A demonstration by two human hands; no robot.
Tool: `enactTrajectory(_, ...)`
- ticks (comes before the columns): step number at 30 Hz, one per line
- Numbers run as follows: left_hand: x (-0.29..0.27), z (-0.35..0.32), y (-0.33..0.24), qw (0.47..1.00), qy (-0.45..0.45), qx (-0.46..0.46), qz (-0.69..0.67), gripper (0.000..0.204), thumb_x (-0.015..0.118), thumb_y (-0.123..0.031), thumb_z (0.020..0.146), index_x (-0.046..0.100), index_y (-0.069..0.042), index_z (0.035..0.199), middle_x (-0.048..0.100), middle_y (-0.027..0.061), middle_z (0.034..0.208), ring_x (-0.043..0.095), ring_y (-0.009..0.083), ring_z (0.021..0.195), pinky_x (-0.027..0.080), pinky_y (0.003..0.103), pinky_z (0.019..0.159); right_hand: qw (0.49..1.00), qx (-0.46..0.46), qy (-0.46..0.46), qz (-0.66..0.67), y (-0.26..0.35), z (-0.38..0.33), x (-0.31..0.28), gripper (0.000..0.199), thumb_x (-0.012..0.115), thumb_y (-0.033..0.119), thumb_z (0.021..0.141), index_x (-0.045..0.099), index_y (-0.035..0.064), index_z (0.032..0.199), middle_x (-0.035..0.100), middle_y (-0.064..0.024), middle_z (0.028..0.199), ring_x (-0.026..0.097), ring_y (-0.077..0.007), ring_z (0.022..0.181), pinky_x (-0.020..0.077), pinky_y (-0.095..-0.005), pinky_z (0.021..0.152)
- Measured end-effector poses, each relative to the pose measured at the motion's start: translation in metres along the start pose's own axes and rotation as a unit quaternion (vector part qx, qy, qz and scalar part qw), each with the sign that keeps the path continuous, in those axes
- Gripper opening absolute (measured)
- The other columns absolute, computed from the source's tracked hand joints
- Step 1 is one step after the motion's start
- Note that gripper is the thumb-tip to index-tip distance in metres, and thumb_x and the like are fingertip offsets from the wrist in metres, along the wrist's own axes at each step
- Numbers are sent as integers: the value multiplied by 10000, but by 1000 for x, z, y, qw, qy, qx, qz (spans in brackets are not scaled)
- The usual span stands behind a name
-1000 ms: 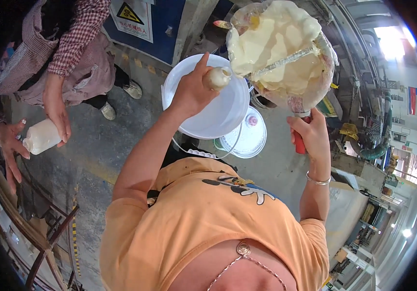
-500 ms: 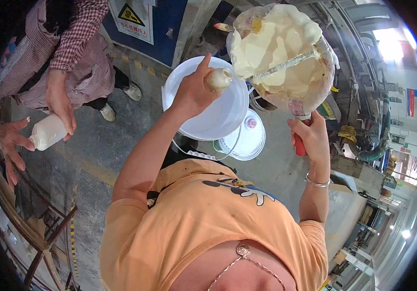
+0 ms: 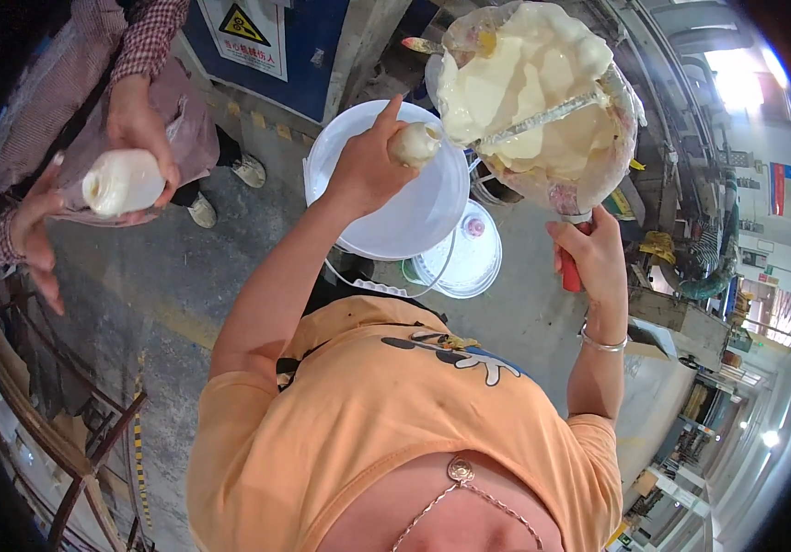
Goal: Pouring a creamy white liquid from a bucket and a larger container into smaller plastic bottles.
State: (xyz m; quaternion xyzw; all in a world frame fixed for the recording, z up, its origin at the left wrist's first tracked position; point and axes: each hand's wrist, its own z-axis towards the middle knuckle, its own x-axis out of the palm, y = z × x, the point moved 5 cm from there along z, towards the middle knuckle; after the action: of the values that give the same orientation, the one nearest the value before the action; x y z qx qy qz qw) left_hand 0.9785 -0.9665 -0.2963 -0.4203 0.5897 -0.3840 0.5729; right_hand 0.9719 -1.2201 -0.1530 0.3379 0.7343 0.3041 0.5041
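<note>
My left hand (image 3: pixel 368 170) is wrapped round a small translucent white bottle (image 3: pixel 414 145), its open mouth tipped towards the right and the index finger stretched along its far side. Hand and bottle are above a white bucket (image 3: pixel 340 230). My right hand (image 3: pixel 598 248) grips the red handle of a smeared tool (image 3: pixel 571 271), whose far end meets the near rim of a bucket of thick cream-coloured paste (image 3: pixel 542 78). Whether that end is a brush or a scraper I cannot tell. A paste-coated bar (image 3: pixel 542 120) spans this bucket's mouth.
At the left, a co-worker's hand (image 3: pixel 142 129) holds another white bottle (image 3: pixel 124 182); their other hand (image 3: pixel 36 230) is open beside it. A white lidded bucket (image 3: pixel 469 253) stands below mine. A blue panel with a warning sign (image 3: pixel 243 37) is at the back, machinery at the right.
The co-worker has raised their bottle and turned its mouth towards me, moving both hands away from the lower left. My own hands have barely shifted.
</note>
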Motion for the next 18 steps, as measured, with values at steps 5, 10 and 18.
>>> enactTrajectory(5, 1, 0, -2, 1000, -12, 14, 3, 939, 736, -138, 748, 199, -49, 1514, 608, 114, 1271, 602, 307, 1122, 461, 359, 993, 1000, 6, -4, 1, -1, 1, -1, 250, 667, 49, 770, 578, -38, 987, 574, -26, 626, 522, -99, 461, 435, -255, 456)
enactTrajectory(10, 1, -2, -4, 1000, -10, 19, 15, 949, 738, -125, 736, 199, -46, 1513, 605, 125, 1271, 598, 312, 1127, 454, 365, 1003, 1000, -1, -14, -12, 2, -2, -3, 239, 663, 45, 770, 576, -36, 977, 570, -22, 624, 517, -95, 461, 429, -252, 447)
enactTrajectory(18, 2, -3, -7, 999, -13, 51, 3, 918, 735, -148, 752, 221, -18, 1501, 627, 131, 1220, 609, 307, 1101, 463, 375, 980, 1000, -11, -10, -14, 3, -5, -5, 240, 668, 54, 770, 577, -34, 975, 568, -20, 623, 515, -93, 459, 424, -252, 446)
